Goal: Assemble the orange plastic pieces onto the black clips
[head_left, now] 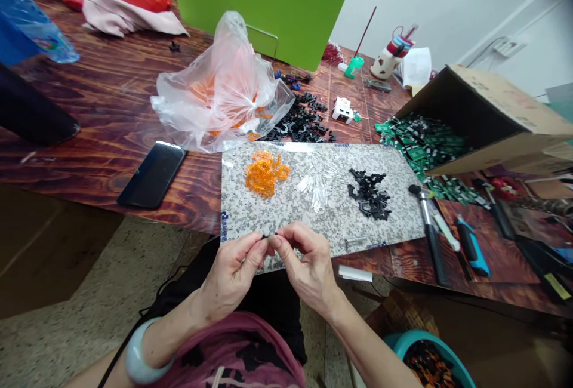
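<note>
My left hand (237, 265) and my right hand (307, 259) meet at the near edge of the speckled grey board (250, 221). Thumbs and fingers of both pinch a small black part (267, 236), mostly covered by the fingertips. Beyond them on the board lie a heap of orange plastic parts (264, 176), a spread of thin silvery pins (317, 188) and a pile of black plastic parts (370, 194). A short clear tube (356, 242) rests near the board's front edge, right of my right hand.
A phone (152, 175) lies left of the board. Behind stand a clear plastic bag (224, 89) and more black parts (302, 119). To the right are a cardboard box (487, 113) spilling green circuit boards (421, 143), a hammer (432, 239) and a blue-handled cutter (473, 248). A teal bucket (430, 340) sits below.
</note>
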A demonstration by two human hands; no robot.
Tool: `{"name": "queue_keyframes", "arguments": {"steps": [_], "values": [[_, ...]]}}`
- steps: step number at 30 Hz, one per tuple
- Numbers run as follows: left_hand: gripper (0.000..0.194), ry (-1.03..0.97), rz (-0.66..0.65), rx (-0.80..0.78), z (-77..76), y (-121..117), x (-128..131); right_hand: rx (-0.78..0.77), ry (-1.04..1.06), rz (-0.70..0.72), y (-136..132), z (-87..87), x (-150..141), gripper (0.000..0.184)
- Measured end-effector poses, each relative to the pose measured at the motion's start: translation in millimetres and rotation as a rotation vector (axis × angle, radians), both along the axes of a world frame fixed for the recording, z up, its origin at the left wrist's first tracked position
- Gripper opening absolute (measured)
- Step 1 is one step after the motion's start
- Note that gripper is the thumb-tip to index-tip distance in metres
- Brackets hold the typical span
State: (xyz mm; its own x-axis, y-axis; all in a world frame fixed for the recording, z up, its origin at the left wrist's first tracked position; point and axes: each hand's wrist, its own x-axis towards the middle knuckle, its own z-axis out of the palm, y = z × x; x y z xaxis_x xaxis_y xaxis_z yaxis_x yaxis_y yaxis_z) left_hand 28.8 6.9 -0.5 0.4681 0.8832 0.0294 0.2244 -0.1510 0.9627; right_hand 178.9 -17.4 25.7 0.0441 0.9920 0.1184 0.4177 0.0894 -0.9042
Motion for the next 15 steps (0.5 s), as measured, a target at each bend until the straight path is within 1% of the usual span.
{"name": "queue_keyframes", "arguments": {"steps": [2,4,6,7,8,11,13,15], "values": [[0.027,0.008,0.021,-0.029,-1.2,1.5,-0.3,-0.017,0.014,0.026,4.2,-1.7,0.7,0.022],[0.027,0.007,0.041,-0.087,-3.8,4.1,0.4,-0.078,0.032,0.115,12.9,-4.1,6.7,0.023],[0.028,-0.019,0.068,-0.153,-7.7,6.4,2.1,-0.111,0.008,0.185,27.8,-7.0,18.0,0.021],[0.028,-0.043,0.084,-0.183,-9.9,7.1,3.1,-0.095,-0.024,0.18,37.5,-8.7,24.9,0.021],[0.029,-0.069,0.101,-0.212,-12.1,7.5,4.0,-0.059,-0.07,0.144,48.4,-10.8,32.1,0.02],[0.031,-0.157,0.15,-0.291,-17.5,7.4,5.3,0.058,-0.25,-0.015,83.1,-19.7,50.3,0.017],[0.032,-0.199,0.164,-0.337,-19.2,7.2,4.8,0.075,-0.331,-0.062,102.5,-27.2,56.2,0.013],[0.032,-0.222,0.161,-0.365,-19.4,7.4,4.0,0.063,-0.335,-0.07,116.0,-34.2,56.9,0.013]]}}
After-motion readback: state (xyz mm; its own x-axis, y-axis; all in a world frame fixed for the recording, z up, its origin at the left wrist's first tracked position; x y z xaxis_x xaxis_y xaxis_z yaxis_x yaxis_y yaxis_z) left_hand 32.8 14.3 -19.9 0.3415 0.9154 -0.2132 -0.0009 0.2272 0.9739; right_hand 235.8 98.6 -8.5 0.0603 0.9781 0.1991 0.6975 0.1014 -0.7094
